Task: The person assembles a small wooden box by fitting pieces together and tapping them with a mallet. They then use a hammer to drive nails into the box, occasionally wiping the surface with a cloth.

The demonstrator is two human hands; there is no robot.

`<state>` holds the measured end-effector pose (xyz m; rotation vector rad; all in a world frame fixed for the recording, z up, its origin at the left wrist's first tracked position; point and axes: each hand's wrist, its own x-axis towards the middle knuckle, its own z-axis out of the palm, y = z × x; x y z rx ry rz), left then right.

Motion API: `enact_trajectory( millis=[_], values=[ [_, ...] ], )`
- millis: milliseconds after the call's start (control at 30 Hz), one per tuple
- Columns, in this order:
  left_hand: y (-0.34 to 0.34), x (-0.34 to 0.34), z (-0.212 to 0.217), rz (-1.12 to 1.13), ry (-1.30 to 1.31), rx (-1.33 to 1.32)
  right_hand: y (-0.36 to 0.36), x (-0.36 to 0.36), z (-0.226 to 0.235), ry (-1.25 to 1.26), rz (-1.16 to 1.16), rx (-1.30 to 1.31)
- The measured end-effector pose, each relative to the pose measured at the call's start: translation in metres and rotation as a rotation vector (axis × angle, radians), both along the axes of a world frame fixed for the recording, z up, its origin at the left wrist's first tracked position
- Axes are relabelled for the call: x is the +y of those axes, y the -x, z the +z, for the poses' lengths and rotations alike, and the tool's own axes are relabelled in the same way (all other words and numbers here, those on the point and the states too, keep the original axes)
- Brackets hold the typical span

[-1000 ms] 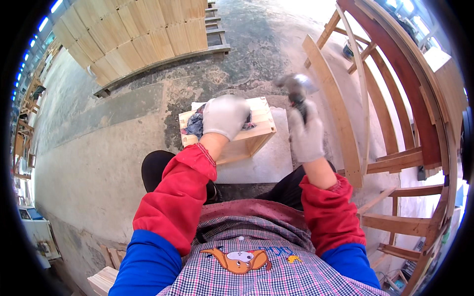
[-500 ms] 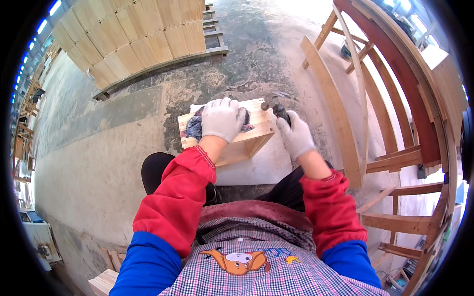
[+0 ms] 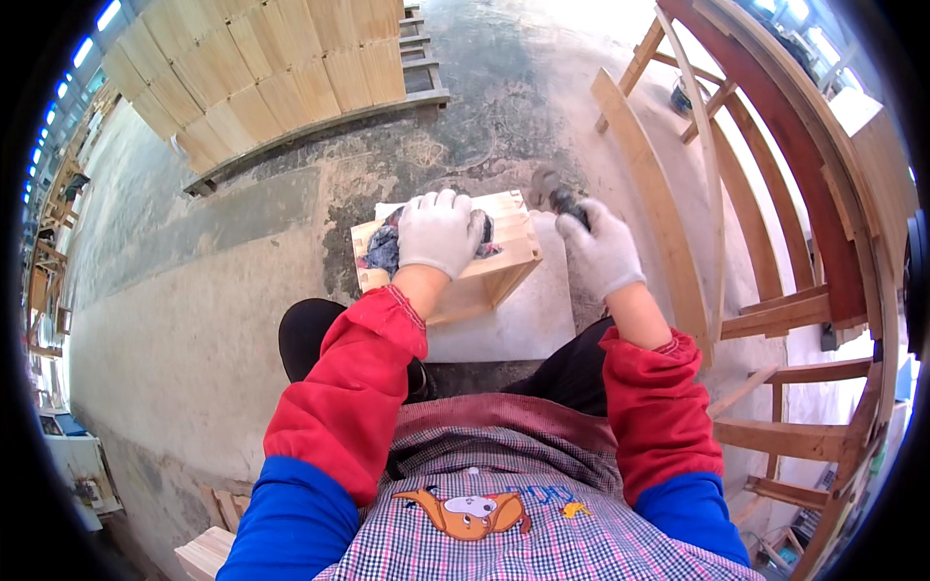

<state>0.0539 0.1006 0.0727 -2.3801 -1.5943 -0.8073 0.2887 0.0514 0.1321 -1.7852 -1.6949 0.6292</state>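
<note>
Wooden box (image 3: 511, 229): pale, smooth, matt timber. Atop it, crumpled cloth (image 3: 381, 250). Right of it, a hammer (image 3: 564, 200) with metal-looking head, blurred. Over and beside it, 2 gloves (image 3: 438, 232) of matt fabric. Around it, rough concrete floor (image 3: 194, 320). Beyond it, smooth wooden panels (image 3: 262, 68).

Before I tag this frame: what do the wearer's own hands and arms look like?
Left hand and right hand: matching plain whitish gloves, no markings visible. A bare strip shows at each wrist. Forearms: loose, wrinkled red sleeves, gathered at the wrist edge. Farther up, bright blue sleeves. No cables visible on either arm.
</note>
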Motion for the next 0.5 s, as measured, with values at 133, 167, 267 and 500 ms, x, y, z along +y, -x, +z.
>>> enact_trajectory(
  millis=[133, 167, 267, 500],
  values=[
    [0.001, 0.001, -0.002, -0.001, -0.068, 0.016, 0.018, -0.020, 0.028, -0.239, -0.021, 0.366],
    [-0.001, 0.002, -0.001, -0.006, -0.050, 0.007, 0.021, -0.025, 0.022, -0.314, -0.038, 0.347],
    [-0.005, 0.001, 0.000, -0.013, -0.011, 0.001, 0.010, -0.021, -0.023, -0.113, 0.084, -0.020],
    [0.000, -0.001, 0.001, 0.007, 0.000, 0.016, 0.016, -0.017, 0.027, -0.210, 0.003, 0.271]
  ],
)
